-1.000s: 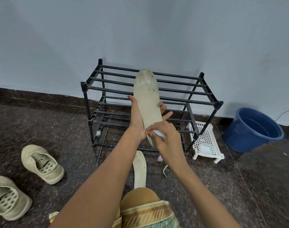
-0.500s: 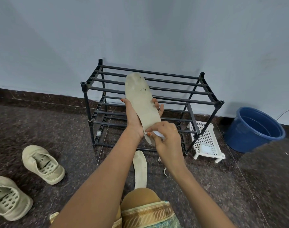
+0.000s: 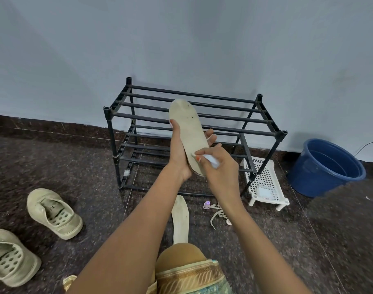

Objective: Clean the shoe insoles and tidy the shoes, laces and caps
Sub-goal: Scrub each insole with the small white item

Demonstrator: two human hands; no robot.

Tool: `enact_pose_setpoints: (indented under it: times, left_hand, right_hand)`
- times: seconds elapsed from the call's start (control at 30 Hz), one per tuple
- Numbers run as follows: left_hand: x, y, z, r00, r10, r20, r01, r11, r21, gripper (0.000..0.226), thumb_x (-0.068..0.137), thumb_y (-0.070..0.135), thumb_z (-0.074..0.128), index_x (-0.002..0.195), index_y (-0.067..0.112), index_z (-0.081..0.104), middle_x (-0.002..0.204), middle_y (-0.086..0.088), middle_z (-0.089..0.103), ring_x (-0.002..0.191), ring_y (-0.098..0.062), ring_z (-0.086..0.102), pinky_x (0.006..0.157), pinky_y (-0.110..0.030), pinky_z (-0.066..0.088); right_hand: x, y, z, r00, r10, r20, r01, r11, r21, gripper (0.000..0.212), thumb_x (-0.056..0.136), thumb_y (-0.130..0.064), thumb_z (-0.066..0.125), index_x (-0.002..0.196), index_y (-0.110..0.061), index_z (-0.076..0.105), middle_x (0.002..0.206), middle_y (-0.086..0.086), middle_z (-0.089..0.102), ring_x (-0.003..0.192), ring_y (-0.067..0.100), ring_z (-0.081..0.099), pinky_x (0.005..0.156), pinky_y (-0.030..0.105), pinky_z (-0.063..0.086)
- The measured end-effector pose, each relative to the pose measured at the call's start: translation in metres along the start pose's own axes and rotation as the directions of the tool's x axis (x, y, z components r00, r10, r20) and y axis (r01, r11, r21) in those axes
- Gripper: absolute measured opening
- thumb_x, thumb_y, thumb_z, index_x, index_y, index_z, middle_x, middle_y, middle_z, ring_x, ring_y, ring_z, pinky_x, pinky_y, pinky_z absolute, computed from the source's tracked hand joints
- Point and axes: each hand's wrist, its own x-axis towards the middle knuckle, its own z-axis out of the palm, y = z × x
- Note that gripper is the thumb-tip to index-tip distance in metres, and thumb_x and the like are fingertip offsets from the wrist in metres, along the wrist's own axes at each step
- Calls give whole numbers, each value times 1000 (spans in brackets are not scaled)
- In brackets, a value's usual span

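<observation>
Your left hand (image 3: 179, 154) grips the insole (image 3: 188, 126), toe pointing to 11 o'clock. Your right hand (image 3: 220, 174) pinches a white wipe (image 3: 211, 161) at the heel, so rub toward 11 o'clock.

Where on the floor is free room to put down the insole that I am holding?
Bare floor lies between the farther shoe and the insole on the floor, before the shoe rack's left legs. More lies before the white basket and blue tub. It is crowded between that insole and the basket: laces and a small cap lie there.
</observation>
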Motion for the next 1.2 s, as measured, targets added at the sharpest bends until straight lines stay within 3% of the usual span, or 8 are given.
enact_pose_setpoints:
  times: [0.13,0.23,0.3,0.43,0.67,0.83,1.03,1.2]
  left_hand:
    - [-2,-2,2,996,-81,27,78,993,94,82,82,77,24,88,5,63,69,-6,66,66,-17,62,100,-39,40]
    - [-1,-1,2,996,-84,23,84,996,12,78,79,79,25,91,8,53,73,-2,56,64,-15,53,78,-32,50]
    - [0,1,0,998,-70,8,70,997,-42,76,80,79,26,98,10,50,76,-1,54,65,-14,48,65,-26,52]
    - [0,1,1,996,-82,27,83,995,-55,76,80,79,26,102,10,48,77,-2,52,63,-13,45,60,-23,51]
    - [0,-3,1,991,-113,73,106,990,92,80,79,81,16,90,11,54,77,-1,54,67,-16,53,62,-25,52]
    - [-1,-2,1,989,-123,76,118,991,69,79,79,81,17,86,11,52,71,-1,52,60,-15,53,65,-28,52]
    - [3,-3,1,995,-81,61,81,997,11,76,83,76,18,105,9,48,73,-3,48,63,-14,43,88,-39,52]
    - [0,-3,3,988,-125,92,124,992,19,79,79,80,17,96,10,48,74,-1,47,63,-13,46,79,-35,56]
  right_hand:
    - [5,-1,2,1000,-28,0,28,996,-89,11,81,-5,63,83,-14,69,86,-12,58,88,6,54,80,10,42]
    - [3,6,5,991,-123,50,132,956,-263,13,81,-5,63,87,-14,70,92,-3,62,94,16,54,93,45,40]
    - [-1,10,4,983,-162,89,181,938,-295,16,80,-3,62,85,-17,70,93,-3,64,95,18,55,91,52,39]
    - [-6,16,1,973,-192,130,226,912,-342,18,79,-3,63,83,-20,68,93,-3,66,94,19,56,90,51,38]
    - [8,6,6,970,-241,15,218,846,-486,13,82,-11,63,87,-21,68,98,-4,64,100,16,51,76,23,13]
    - [1,9,8,973,-224,54,227,897,-379,14,81,-6,61,85,-17,68,94,-4,63,93,13,50,79,28,19]
    - [-12,17,-5,963,-219,156,260,905,-337,18,78,-5,61,82,-21,68,92,-5,66,89,17,55,85,41,32]
    - [-6,17,-4,971,-207,119,238,878,-414,14,80,-9,64,85,-21,69,93,-2,65,92,18,54,86,38,33]
